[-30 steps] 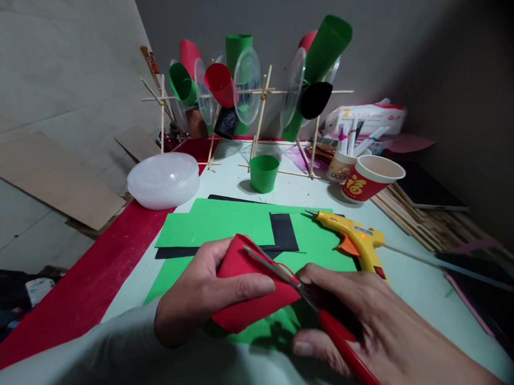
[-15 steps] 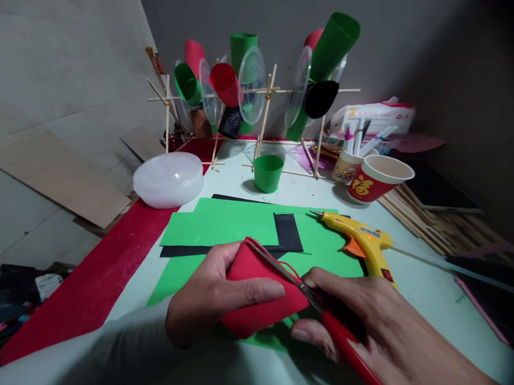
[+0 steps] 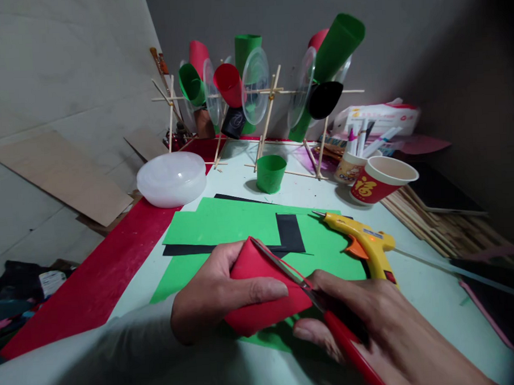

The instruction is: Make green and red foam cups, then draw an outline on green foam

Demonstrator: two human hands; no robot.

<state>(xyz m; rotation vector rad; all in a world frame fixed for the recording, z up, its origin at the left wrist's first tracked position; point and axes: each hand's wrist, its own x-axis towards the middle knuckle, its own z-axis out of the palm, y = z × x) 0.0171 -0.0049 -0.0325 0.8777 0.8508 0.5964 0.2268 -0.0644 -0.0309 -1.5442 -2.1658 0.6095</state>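
A folded piece of red paper (image 3: 262,311) is pinched in my left hand (image 3: 221,290), the thumb lying across its face. My right hand (image 3: 365,318) grips scissors (image 3: 344,339) with red handles. Their blades lie along the upper right edge of the red paper, tips near its top corner, with a thin red strip along the cut. Beneath both hands lie sheets of green paper (image 3: 224,222) and black paper (image 3: 293,233). A yellow glue gun (image 3: 365,241) with an orange trigger rests to the right of the sheets.
A green paper cup (image 3: 271,175) stands behind the sheets, a translucent bowl (image 3: 171,179) at left. Farther back rises a stick frame (image 3: 270,112) carrying clear discs and coloured tubes. At right are a red paper cup (image 3: 380,184), a cup of pens (image 3: 349,168) and wooden sticks (image 3: 415,217).
The whole view has shifted slightly, so everything appears a little farther right. The scissor blades look more closed along the paper's edge, and the red strip lies straighter against them.
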